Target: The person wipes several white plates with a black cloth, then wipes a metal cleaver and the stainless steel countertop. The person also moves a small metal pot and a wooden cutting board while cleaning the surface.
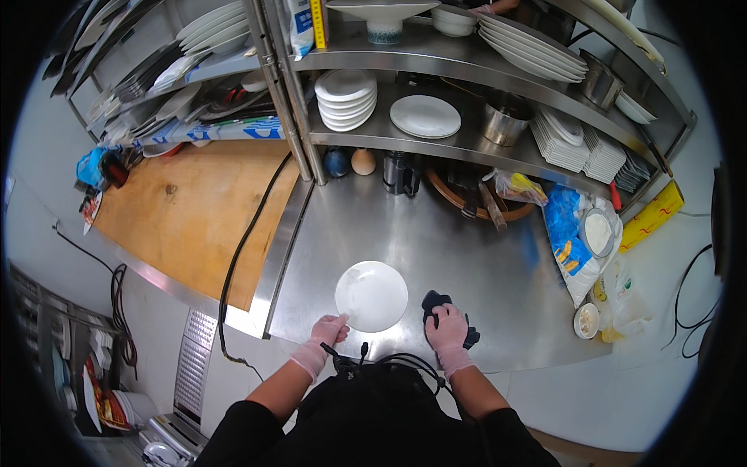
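Observation:
A round white plate lies on the stainless steel worktop before me, with a faint smear on its upper left part. At its lower left rim is my left hand, in a thin translucent glove with the fingers curled. The fingertips meet or overlap the rim; whether they pinch it is hidden. To the right of the plate, my gloved right hand presses down on a bunched dark cloth, fingers bent around it. Parts of the cloth stick out past the hand on both sides.
Behind are steel shelves with stacked white plates and a steel pot. Below sit a dark grinder-like jar and a brown round vessel. At right are a flour bag and a small bowl. A black cable crosses the wooden board.

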`<action>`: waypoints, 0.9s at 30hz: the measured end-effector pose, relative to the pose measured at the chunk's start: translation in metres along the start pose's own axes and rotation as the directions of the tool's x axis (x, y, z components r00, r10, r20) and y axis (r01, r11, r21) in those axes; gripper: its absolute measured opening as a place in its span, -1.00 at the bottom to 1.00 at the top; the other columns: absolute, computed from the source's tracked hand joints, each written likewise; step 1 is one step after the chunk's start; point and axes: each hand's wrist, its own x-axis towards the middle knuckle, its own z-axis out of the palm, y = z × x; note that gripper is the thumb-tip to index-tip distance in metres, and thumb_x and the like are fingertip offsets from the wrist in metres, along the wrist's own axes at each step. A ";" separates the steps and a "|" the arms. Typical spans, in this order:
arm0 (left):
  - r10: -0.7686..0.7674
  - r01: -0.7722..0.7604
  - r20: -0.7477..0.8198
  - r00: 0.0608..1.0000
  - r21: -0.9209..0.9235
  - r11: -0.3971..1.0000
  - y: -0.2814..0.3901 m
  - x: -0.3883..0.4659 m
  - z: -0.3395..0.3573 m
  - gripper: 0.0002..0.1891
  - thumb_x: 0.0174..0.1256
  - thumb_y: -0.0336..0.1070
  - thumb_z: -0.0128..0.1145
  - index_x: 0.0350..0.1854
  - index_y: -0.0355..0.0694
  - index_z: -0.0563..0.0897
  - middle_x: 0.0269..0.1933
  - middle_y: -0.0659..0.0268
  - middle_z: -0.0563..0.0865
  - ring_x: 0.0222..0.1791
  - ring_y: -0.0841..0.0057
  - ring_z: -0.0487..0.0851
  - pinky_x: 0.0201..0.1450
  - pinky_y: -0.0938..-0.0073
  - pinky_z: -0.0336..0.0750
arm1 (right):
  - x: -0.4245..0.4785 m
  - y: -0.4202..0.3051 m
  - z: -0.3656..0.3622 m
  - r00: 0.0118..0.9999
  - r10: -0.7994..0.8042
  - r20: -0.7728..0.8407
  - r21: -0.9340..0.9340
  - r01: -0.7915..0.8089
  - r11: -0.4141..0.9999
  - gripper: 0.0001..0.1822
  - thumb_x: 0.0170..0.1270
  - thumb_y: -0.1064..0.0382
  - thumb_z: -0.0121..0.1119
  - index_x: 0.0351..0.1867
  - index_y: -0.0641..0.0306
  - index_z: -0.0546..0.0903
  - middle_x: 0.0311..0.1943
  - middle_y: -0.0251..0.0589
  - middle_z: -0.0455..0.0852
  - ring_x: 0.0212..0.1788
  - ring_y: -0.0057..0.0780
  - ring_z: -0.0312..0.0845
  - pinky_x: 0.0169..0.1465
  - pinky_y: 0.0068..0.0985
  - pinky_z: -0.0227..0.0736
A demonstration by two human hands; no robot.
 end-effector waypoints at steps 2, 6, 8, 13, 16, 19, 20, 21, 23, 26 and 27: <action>-0.034 0.035 0.059 0.998 -0.010 0.999 0.010 -0.003 0.003 -0.69 0.28 -0.15 0.22 -0.33 -0.36 0.53 -0.52 0.26 0.61 -0.66 0.59 0.49 -0.59 0.60 0.44 | 0.001 0.002 -0.007 0.991 0.009 0.136 -0.019 -0.007 1.000 -0.53 0.05 -0.02 0.20 0.03 0.01 0.55 0.02 -0.10 0.53 0.05 -0.10 0.46 0.09 -0.23 0.40; -0.018 0.014 0.058 0.998 0.062 0.998 0.012 -0.003 0.006 -0.72 0.31 -0.18 0.17 -0.30 -0.35 0.54 -0.47 0.18 0.67 -0.60 0.51 0.60 -0.53 0.54 0.54 | 0.002 -0.007 -0.030 0.964 -0.045 0.264 -0.043 0.059 0.997 -0.31 0.05 -0.03 0.25 0.27 0.01 0.40 0.16 0.00 0.43 0.15 -0.04 0.38 0.19 -0.23 0.34; 0.011 -0.014 0.025 1.000 0.122 0.992 0.006 0.002 0.007 -0.72 0.32 -0.16 0.16 -0.30 -0.33 0.56 -0.43 0.14 0.70 -0.55 0.45 0.66 -0.45 0.50 0.61 | 0.003 -0.004 -0.029 0.959 -0.056 0.279 -0.049 0.073 0.996 -0.33 0.05 0.03 0.26 0.26 0.01 0.41 0.16 0.00 0.43 0.15 -0.03 0.38 0.20 -0.22 0.34; 0.017 -0.025 0.086 0.996 0.099 0.995 0.004 0.001 0.005 -0.70 0.31 -0.12 0.15 -0.24 -0.32 0.57 -0.37 0.16 0.73 -0.41 0.46 0.72 -0.37 0.54 0.62 | 0.027 -0.011 -0.034 0.900 0.162 0.405 0.074 -0.209 0.975 -0.51 0.08 0.19 0.23 0.12 0.02 0.52 0.08 -0.06 0.53 0.08 -0.10 0.50 0.18 -0.32 0.40; -0.065 0.057 0.088 0.994 0.089 0.994 0.016 -0.005 0.007 -0.67 0.32 -0.10 0.14 -0.18 -0.33 0.56 -0.33 0.14 0.74 -0.37 0.41 0.74 -0.35 0.50 0.64 | 0.052 -0.046 -0.059 0.860 0.189 0.474 0.250 -0.337 0.908 -0.59 0.12 0.22 0.21 0.07 0.07 0.56 0.04 -0.08 0.57 0.09 -0.14 0.51 0.19 -0.37 0.38; -0.129 0.116 0.116 0.985 0.108 0.987 0.021 0.001 0.006 -0.66 0.33 -0.09 0.12 -0.16 -0.32 0.54 -0.30 0.10 0.75 -0.38 0.36 0.75 -0.34 0.45 0.65 | 0.068 -0.082 -0.054 0.919 0.028 0.394 0.440 -0.215 0.872 -0.61 0.15 0.25 0.21 0.07 0.07 0.56 0.04 -0.09 0.59 0.09 -0.17 0.52 0.19 -0.40 0.37; -0.145 0.131 0.124 0.982 0.117 0.984 0.020 0.004 0.005 -0.66 0.33 -0.09 0.11 -0.16 -0.32 0.53 -0.30 0.09 0.75 -0.39 0.34 0.75 -0.35 0.44 0.65 | 0.073 -0.097 -0.048 0.925 0.012 0.379 0.450 -0.196 0.871 -0.60 0.16 0.27 0.20 0.08 0.06 0.56 0.04 -0.08 0.59 0.09 -0.16 0.52 0.20 -0.39 0.37; -0.150 0.134 0.126 0.981 0.128 0.983 0.019 0.005 0.005 -0.66 0.34 -0.09 0.10 -0.16 -0.33 0.52 -0.30 0.08 0.75 -0.39 0.34 0.75 -0.35 0.43 0.65 | 0.077 -0.110 -0.043 0.932 0.001 0.362 0.460 -0.179 0.870 -0.59 0.16 0.29 0.19 0.09 0.05 0.56 0.03 -0.08 0.59 0.10 -0.14 0.51 0.21 -0.39 0.36; -0.158 0.137 0.135 0.978 0.156 0.978 0.020 0.006 0.008 -0.66 0.35 -0.09 0.09 -0.17 -0.33 0.51 -0.31 0.07 0.75 -0.40 0.32 0.76 -0.36 0.41 0.65 | 0.079 -0.110 0.000 0.940 -0.099 0.327 0.275 0.006 0.961 -0.48 0.21 0.20 0.12 0.25 0.03 0.41 0.22 -0.07 0.43 0.24 -0.10 0.36 0.32 -0.33 0.23; -0.158 0.129 0.157 0.975 0.179 0.975 0.018 0.009 0.008 -0.66 0.36 -0.11 0.07 -0.14 -0.35 0.48 -0.35 0.04 0.75 -0.46 0.31 0.75 -0.45 0.43 0.64 | 0.078 -0.124 0.037 0.816 -0.183 0.548 -0.015 0.228 0.973 -0.31 0.22 0.02 0.06 0.40 0.02 0.20 0.41 -0.10 0.18 0.37 -0.11 0.19 0.38 -0.28 0.13; -0.157 0.128 0.162 0.974 0.177 0.976 0.016 0.011 0.006 -0.66 0.36 -0.12 0.06 -0.14 -0.36 0.47 -0.35 0.03 0.75 -0.47 0.30 0.75 -0.47 0.44 0.64 | 0.071 -0.137 0.035 0.817 -0.244 0.522 -0.113 0.350 0.930 -0.31 0.18 -0.02 0.11 0.37 -0.05 0.26 0.39 -0.15 0.23 0.34 -0.14 0.23 0.33 -0.28 0.20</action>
